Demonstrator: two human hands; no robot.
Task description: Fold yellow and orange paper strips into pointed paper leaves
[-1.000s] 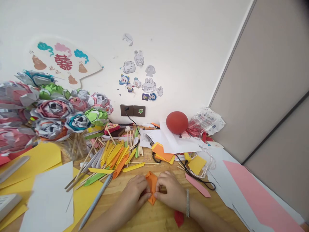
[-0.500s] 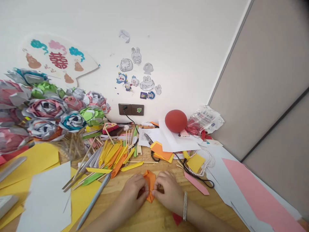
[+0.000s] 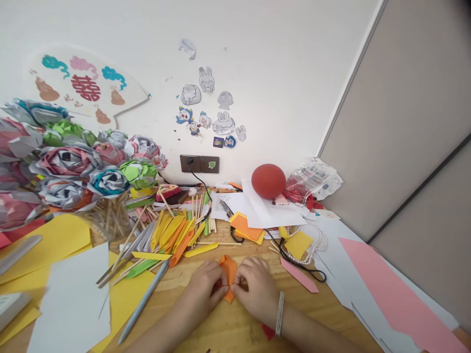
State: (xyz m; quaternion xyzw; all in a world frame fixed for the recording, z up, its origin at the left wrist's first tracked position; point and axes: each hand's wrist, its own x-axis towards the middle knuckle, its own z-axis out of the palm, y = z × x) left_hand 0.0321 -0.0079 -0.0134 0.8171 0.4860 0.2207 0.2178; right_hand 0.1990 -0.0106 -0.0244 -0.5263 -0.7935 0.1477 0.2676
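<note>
A small piece of folded orange paper [image 3: 229, 268] is on the wooden table at the front centre, between both hands. My left hand [image 3: 209, 284] pinches its left edge with thumb and bent fingers. From the other side my right hand [image 3: 255, 284], with a silvery bracelet at the wrist, pinches the right edge. The thumbs almost meet over the lower part of the paper. Behind the left hand lie several folded yellow and orange paper strips [image 3: 172, 233]. A pink paper strip [image 3: 299, 275] is to the right of the right hand.
Paper flowers [image 3: 69, 164] stand at the left. A grey pen [image 3: 143, 302] lies beside the left forearm, near a white sheet [image 3: 71, 299]. Scissors [image 3: 225, 209], a red balloon [image 3: 268, 181], a black cord [image 3: 305, 272] and a pearl string [image 3: 320, 242] lie toward the back and right.
The view has shifted slightly. Both hands keep their pinch on the orange paper, and its lower end looks a little shorter and more folded in.
</note>
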